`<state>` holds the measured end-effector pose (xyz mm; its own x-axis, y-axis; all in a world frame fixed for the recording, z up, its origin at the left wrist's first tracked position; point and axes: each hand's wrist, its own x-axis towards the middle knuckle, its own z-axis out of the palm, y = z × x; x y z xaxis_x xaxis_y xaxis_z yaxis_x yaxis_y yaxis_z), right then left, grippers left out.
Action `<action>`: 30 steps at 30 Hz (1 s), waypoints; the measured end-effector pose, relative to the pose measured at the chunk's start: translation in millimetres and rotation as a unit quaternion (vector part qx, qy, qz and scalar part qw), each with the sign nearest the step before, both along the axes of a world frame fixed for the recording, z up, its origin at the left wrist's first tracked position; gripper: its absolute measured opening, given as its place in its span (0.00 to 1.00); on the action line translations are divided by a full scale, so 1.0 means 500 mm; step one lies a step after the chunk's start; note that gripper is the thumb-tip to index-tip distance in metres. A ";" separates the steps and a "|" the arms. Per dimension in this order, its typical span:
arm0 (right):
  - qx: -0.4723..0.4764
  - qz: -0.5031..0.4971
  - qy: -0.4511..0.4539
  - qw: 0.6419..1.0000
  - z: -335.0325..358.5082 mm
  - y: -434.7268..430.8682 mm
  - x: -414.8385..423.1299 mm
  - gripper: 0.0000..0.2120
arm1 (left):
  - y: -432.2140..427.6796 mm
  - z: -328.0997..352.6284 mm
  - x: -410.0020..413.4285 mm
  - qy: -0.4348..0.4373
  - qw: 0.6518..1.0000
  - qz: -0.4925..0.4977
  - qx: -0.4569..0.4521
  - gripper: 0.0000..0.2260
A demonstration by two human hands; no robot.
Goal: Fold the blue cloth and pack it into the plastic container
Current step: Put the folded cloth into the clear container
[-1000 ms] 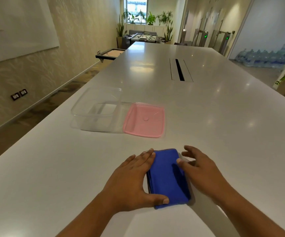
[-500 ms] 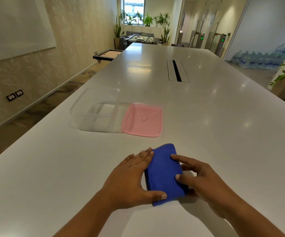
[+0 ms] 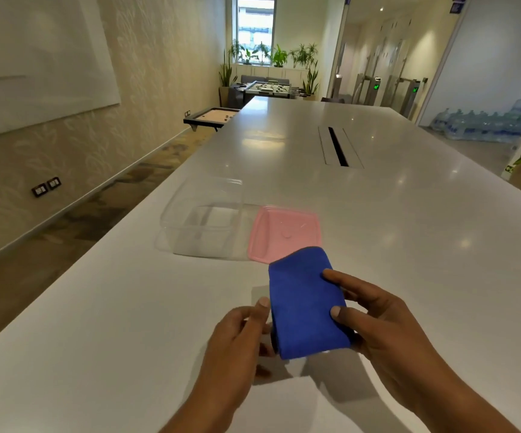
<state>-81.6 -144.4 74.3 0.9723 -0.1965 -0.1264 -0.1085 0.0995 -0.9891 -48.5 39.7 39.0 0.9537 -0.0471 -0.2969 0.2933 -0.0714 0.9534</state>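
The long white table point(image 3: 378, 232) carries no readable writing, and neither does anything on it. The clear plastic container point(image 3: 201, 220) stands open, well ahead of the hands, with its pink lid point(image 3: 284, 234) just beside it on the right. The folded blue cloth point(image 3: 303, 301), flat on the table 0.5 s ago, is now lifted off it, its far edge overlapping the lid's near corner in view. The right hand point(image 3: 387, 326) grasps the cloth between thumb and fingers. The left hand point(image 3: 237, 342) pinches its left edge.
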 end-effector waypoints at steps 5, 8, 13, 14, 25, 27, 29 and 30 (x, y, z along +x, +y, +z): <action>0.017 0.027 -0.025 0.999 0.017 0.061 0.027 0.17 | 0.051 0.053 0.029 0.022 0.986 -0.094 -0.136 0.24; 0.013 0.028 -0.047 0.998 0.024 0.095 0.048 0.10 | 0.095 0.075 0.058 -0.070 0.992 -0.041 -0.099 0.28; 0.018 0.043 -0.066 0.997 0.052 0.144 0.100 0.17 | 0.151 0.111 0.115 -0.199 0.979 -0.009 -0.032 0.24; 0.028 0.044 -0.071 0.996 0.063 0.152 0.114 0.13 | 0.162 0.118 0.132 -0.223 0.975 -0.013 -0.019 0.22; -0.169 0.090 0.014 0.981 0.174 0.205 0.362 0.11 | 0.228 0.224 0.395 -0.231 0.964 -0.099 0.088 0.08; -0.200 0.086 0.015 0.976 0.185 0.210 0.404 0.11 | 0.235 0.240 0.433 -0.207 0.966 -0.113 0.106 0.09; -0.230 0.100 0.033 0.968 0.189 0.214 0.443 0.12 | 0.239 0.241 0.467 -0.191 0.962 -0.130 0.143 0.08; -0.247 0.107 0.048 0.962 0.186 0.215 0.461 0.12 | 0.240 0.234 0.482 -0.191 0.956 -0.138 0.177 0.08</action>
<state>148.7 -36.8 167.5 0.9857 -0.0524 -0.1600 -0.1673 -0.4142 -0.8947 192.6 159.5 156.1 0.9617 -0.2729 0.0260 -0.1471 -0.4338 0.8889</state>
